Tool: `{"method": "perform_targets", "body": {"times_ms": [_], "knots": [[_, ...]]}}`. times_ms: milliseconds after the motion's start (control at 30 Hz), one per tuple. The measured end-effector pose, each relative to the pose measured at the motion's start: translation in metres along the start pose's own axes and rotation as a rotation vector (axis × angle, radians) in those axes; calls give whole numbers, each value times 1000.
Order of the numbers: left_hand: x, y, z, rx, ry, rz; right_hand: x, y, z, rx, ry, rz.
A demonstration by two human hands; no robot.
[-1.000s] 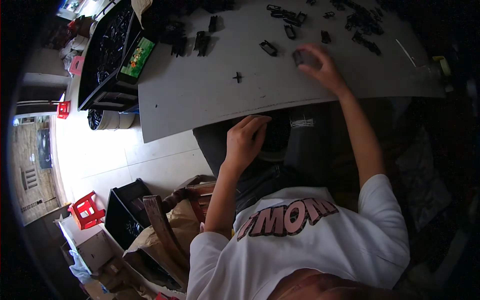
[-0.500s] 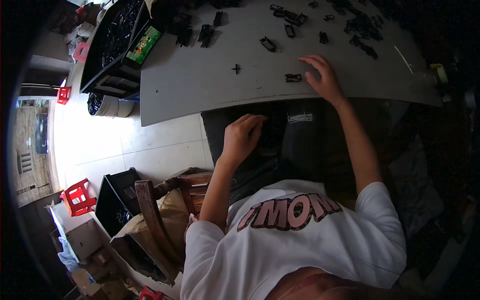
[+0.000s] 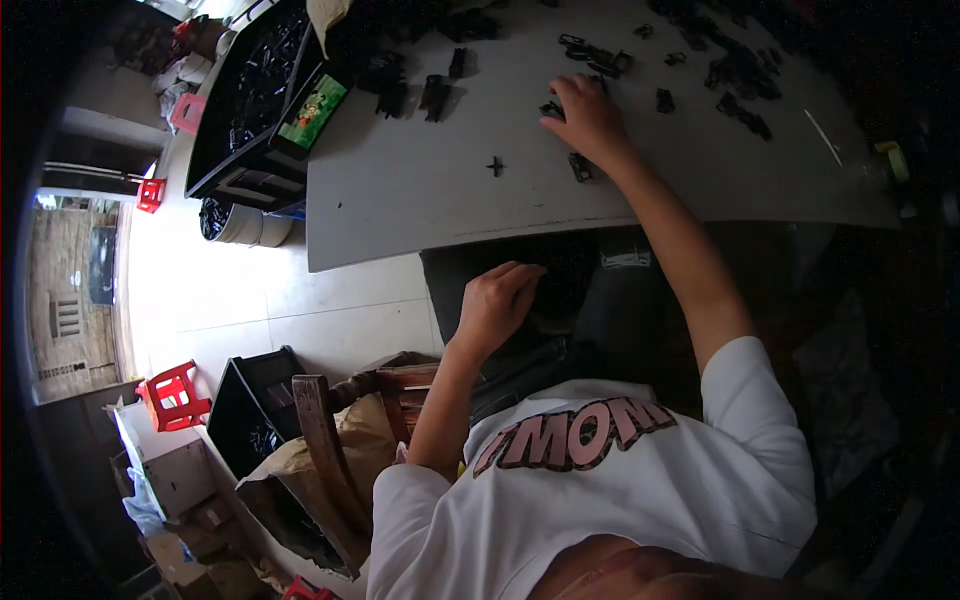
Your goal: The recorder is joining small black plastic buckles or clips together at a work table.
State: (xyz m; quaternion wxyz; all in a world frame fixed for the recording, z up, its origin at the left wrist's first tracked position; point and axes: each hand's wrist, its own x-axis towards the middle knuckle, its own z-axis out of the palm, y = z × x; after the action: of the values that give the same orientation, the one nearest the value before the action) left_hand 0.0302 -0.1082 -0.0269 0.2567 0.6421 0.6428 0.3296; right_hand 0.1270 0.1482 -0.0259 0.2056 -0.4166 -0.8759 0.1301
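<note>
My right hand reaches over the grey tabletop with thumb and fingers apart. A small black plastic piece lies between the thumb and fingertips; a firm grip on it does not show. Another small black frame-shaped piece rests on the table just below the wrist. My left hand hovers over my lap, in front of the table edge. Its fingers are closed together, and anything in them is too dark to make out. Farther left on the table lies a small black cross-shaped piece.
Black pieces are heaped along the far table, including a cluster at right and a pair at left. A black crate of parts stands left of the table, above a white bucket. A wooden chair is at lower left.
My right hand has moved away from me and left, to the black piece farther in. The frame-shaped piece near the wrist has turned and shifted left. The left hand stays over my lap.
</note>
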Motion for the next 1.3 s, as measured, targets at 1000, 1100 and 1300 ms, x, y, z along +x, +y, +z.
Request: {"method": "perform_targets", "body": {"times_ms": [1000,1100,1300], "knots": [[176,-95,-62,580,298,220,-100,21,-29,55,171,243],[156,-75,-60,477,309,217,-101,-14,-33,126,219,233],[146,-71,-52,554,366,145,-93,-38,-19,55,230,222]]}}
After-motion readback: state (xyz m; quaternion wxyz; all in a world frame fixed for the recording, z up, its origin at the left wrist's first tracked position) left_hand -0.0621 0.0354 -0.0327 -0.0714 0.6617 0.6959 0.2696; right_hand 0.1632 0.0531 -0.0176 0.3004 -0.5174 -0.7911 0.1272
